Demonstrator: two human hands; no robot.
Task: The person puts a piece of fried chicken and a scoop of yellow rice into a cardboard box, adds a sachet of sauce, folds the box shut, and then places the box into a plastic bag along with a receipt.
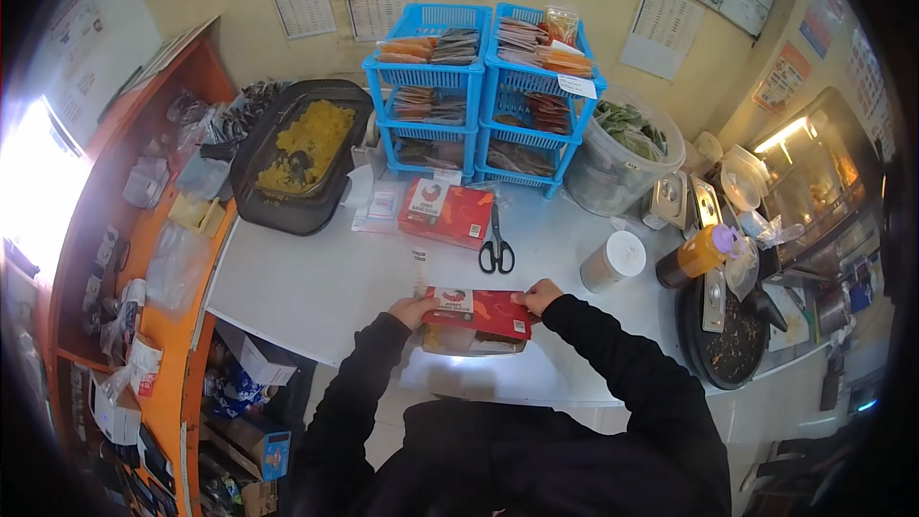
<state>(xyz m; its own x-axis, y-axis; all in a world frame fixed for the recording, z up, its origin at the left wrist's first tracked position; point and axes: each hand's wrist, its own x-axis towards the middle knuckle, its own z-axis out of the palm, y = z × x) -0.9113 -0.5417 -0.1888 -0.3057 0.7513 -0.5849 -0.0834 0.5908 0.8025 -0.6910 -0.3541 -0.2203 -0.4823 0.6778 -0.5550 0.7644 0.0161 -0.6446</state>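
Observation:
Near the front edge of the white table [287, 301] is a clear plastic food container [454, 342] with a printed red cardboard sleeve [482, 307] over its back and top. Food shows through the uncovered front, though what kind I cannot tell. My left hand [409, 311] grips the sleeve's left end, and my right hand [542, 296] pinches its right end near the far corner. Farther back lies another red printed box [449, 214]. Black-handled scissors [496, 253] rest beside it, blades pointing away from me.
Blue stacked baskets [431, 73] filled with sachets stand behind. A black tray of yellow food [305, 147] sits back left. To the right are a white-lidded jar [614, 260], a sauce bottle [698, 256], a tub of leaves [621, 151] and a round black tray [725, 345].

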